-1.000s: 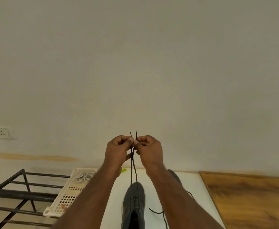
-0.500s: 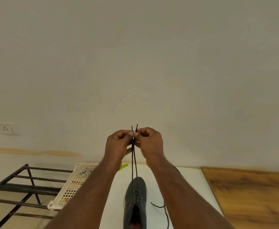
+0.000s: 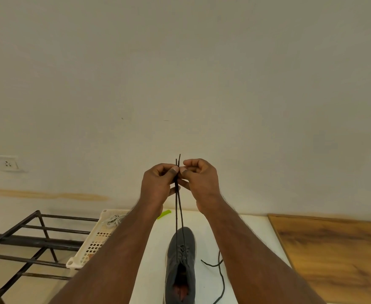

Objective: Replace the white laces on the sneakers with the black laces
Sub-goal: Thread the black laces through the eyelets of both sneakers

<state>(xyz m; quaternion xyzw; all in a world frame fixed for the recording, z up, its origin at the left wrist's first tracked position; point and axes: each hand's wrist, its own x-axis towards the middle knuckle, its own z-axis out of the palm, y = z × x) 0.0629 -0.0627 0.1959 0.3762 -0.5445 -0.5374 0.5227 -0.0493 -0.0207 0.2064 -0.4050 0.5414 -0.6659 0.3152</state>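
A dark grey sneaker (image 3: 181,255) stands on the white table (image 3: 254,238), toe pointing away from me. A black lace (image 3: 178,207) is threaded through its lower eyelets, and the two ends run taut straight up to my hands. My left hand (image 3: 158,185) and my right hand (image 3: 202,181) are raised above the shoe, thumbs together, pinching the two lace ends side by side; the tips stick out just above the thumbs. A second black lace (image 3: 220,270) lies loose on the table right of the shoe. White laces (image 3: 114,220) lie in a white basket (image 3: 90,249).
A black metal rack (image 3: 26,242) stands left of the basket. A small green object (image 3: 164,213) lies at the table's far edge. A wooden surface (image 3: 333,255) adjoins the table on the right. A plain wall with a socket (image 3: 8,163) fills the background.
My hands stay together on the lace ends and sit slightly higher above the shoe. The view has tilted down, so more of the sneaker and table shows.
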